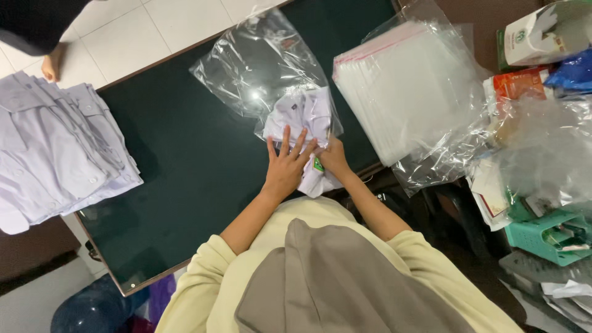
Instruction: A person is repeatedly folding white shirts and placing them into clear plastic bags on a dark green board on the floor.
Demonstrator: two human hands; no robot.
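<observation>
At frame centre the left hand [287, 165] lies flat, fingers spread, on the folded white shirt [306, 120] half inside the clear plastic bag [259, 61] on the dark green counter [185, 160], right hand [333, 159] pinching its edge; the thin film may bunch or tear if the fabric snags.

Two hands pressing a folded shirt at the mouth of a clear bag, seen from above.

The left hand [287, 165] lies flat, fingers spread, on the white folded shirt [303, 117]; the right hand [333, 158] grips the shirt's near edge beside a small green tag [317, 164]. The shirt's far part sits inside the clear bag [256, 65], which lies on the dark table [185, 166]. A stack of bags [410, 89] lies to the right, a pile of shirts [55, 148] at the table's left end. A teal basket [546, 237] stands among clutter at far right.
</observation>
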